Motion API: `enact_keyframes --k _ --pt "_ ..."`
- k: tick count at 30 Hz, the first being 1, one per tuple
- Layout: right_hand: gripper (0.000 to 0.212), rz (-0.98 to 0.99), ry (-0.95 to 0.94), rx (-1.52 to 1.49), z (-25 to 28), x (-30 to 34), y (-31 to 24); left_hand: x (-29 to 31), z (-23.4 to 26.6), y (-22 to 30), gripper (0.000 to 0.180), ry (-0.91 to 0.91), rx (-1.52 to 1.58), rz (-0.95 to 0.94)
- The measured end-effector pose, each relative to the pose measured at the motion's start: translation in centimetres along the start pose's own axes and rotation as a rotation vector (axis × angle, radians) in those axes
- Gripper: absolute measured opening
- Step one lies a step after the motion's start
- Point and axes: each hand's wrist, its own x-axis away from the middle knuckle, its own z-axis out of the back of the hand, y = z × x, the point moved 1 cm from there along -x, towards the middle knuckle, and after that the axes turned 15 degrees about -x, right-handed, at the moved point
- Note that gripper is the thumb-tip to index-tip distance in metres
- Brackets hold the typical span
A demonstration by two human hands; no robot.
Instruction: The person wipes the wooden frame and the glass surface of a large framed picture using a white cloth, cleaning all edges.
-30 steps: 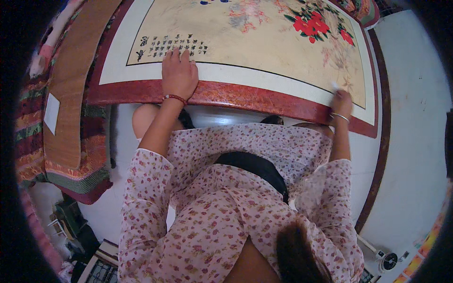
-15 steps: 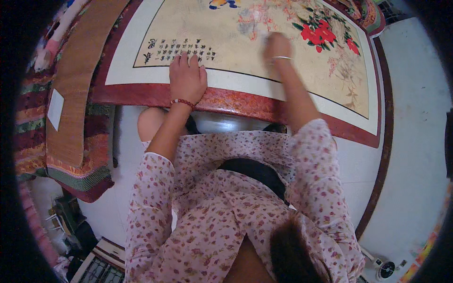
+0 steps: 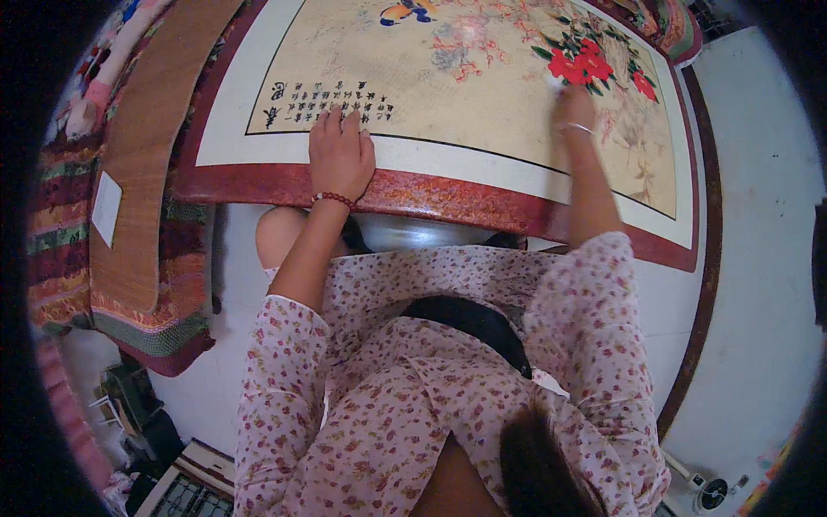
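Observation:
My left hand (image 3: 341, 159) lies flat on the near edge of a low table with a dark red marbled rim (image 3: 431, 196). Its fingers are spread out onto the dark brush writing (image 3: 323, 105), and a red bead bracelet circles the wrist. My right hand (image 3: 575, 116), wearing a pale bangle, is closed and blurred. It is over the cream picture (image 3: 482, 112) on the tabletop, just below the painted red flowers (image 3: 581, 65). A whitish bit shows at its fingertips, too smeared to name.
At left stands a seat with a striped woven cover (image 3: 164, 323) and a brown mat (image 3: 129, 207), on which a white card (image 3: 106, 209) lies. A pale wall (image 3: 762, 172) runs along the right. A small fan (image 3: 711, 493) is at lower right.
My right hand has moved right across the picture, from its middle to beside the red flowers. My left hand stays on the table edge. The whole view has shifted slightly.

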Motion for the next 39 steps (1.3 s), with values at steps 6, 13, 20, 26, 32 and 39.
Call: enact_keyframes --k 6,13,20,26,32,39 --pt "0.021 -0.525 0.167 0.349 15.4 8.7 16.1 -0.1 0.0 0.0 0.035 -0.008 -0.037 -0.009" --pt "0.019 -0.408 0.243 0.318 15.6 13.4 13.2 -0.4 0.2 0.8 0.037 -0.005 -0.079 -0.020" --pt "0.010 0.250 0.058 -0.151 4.0 19.2 -7.1 -0.1 -0.6 0.0 0.036 0.017 -0.088 -0.042" --pt "0.027 0.456 -0.095 -0.254 5.9 24.3 -11.8 0.1 -0.6 -0.2 0.038 0.017 -0.105 -0.063" --pt "0.025 -0.139 0.080 0.009 15.1 22.3 5.7 0.0 -0.3 0.1 0.037 -0.004 -0.087 -0.064" --pt "0.022 -0.130 0.240 0.086 13.2 23.2 3.2 -0.2 -0.2 0.4 0.037 -0.012 -0.120 -0.054"
